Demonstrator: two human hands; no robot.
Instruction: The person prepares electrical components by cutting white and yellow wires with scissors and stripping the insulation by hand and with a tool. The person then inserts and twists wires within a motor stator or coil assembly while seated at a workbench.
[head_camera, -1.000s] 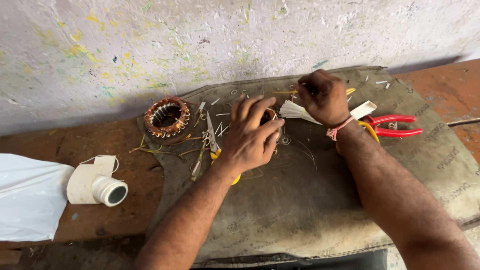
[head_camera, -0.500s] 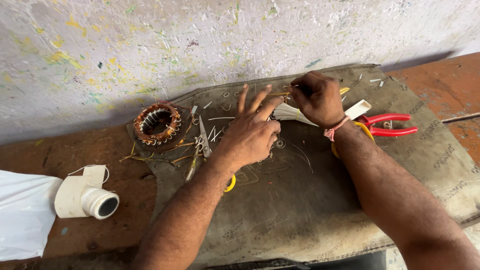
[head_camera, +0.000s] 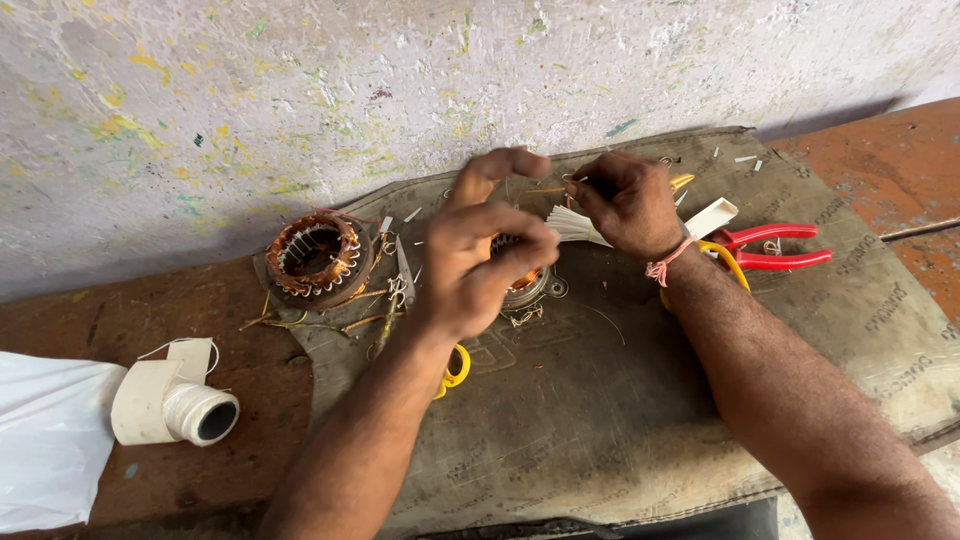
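**Thin white strips over a small stator**

I see my right hand (head_camera: 628, 203) at upper centre of the frame, fingers closed on a fan of white strips (head_camera: 572, 224) that sticks out to the left of the fist. The strips look like thin insulating paper — light, springy, easy to crease, so I judge a pinch near the bunched end holds them best. My left hand (head_camera: 487, 262) hovers just left of them, blurred, fingers curled and part spread; I see nothing in its grip. Beneath it, mostly hidden, sits a small stator (head_camera: 524, 285) with a metal rim and orange windings. I judge it dense and stiff, safest taken by the rim, since the fine wire would snag or nick.

Everything lies on a worn grey mat (head_camera: 600, 420) over a brown bench. A second stator (head_camera: 316, 257), copper-wound, sits at the mat's upper left corner with loose wire ends trailing below it. Scissors (head_camera: 404, 283) lie between the two stators, and a yellow handle (head_camera: 457, 366) peeks out under my left forearm. Red pliers (head_camera: 772, 248) rest to the right of my right wrist — close enough to bump. A white pipe fitting (head_camera: 172, 403) and a white bag (head_camera: 50, 440) sit at lower left, well apart.
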